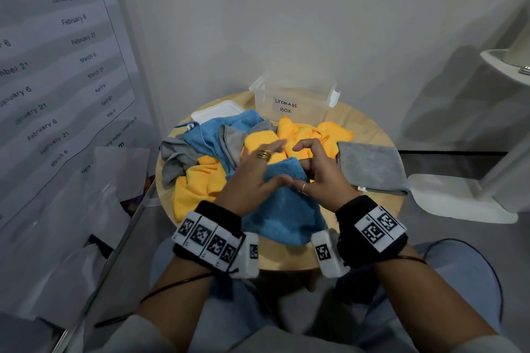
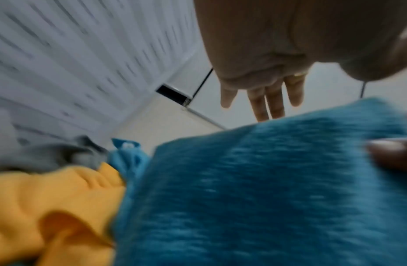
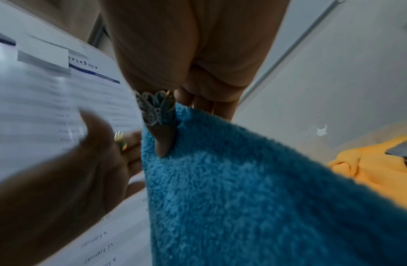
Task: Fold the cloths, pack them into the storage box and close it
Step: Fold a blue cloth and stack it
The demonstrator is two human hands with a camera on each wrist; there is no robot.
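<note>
Paper calendar sheet (image 1: 54,66) with printed dates hangs on the wall at the left, well apart from the work. Below it stands the round wooden table (image 1: 370,129), and a white stand base (image 1: 459,200) sits just beside its right edge. At the far side of the table is the clear storage box (image 1: 289,106), open, with its white lid (image 1: 218,112) lying flat to the left of it. Between the box and the person lies a loose heap of yellow cloths (image 1: 198,183), a second blue cloth (image 1: 218,129) and a crumpled grey cloth (image 1: 175,157); this heap covers the way to the box. A folded grey cloth (image 1: 372,166) lies alone at the right. Nearest is the blue cloth (image 1: 284,212), raised over the table's near edge. The right hand (image 1: 318,172) pinches its upper edge with curled fingers. The left hand (image 1: 252,178) has straight, spread fingers (image 2: 275,100), with its thumb against the cloth's edge.
</note>
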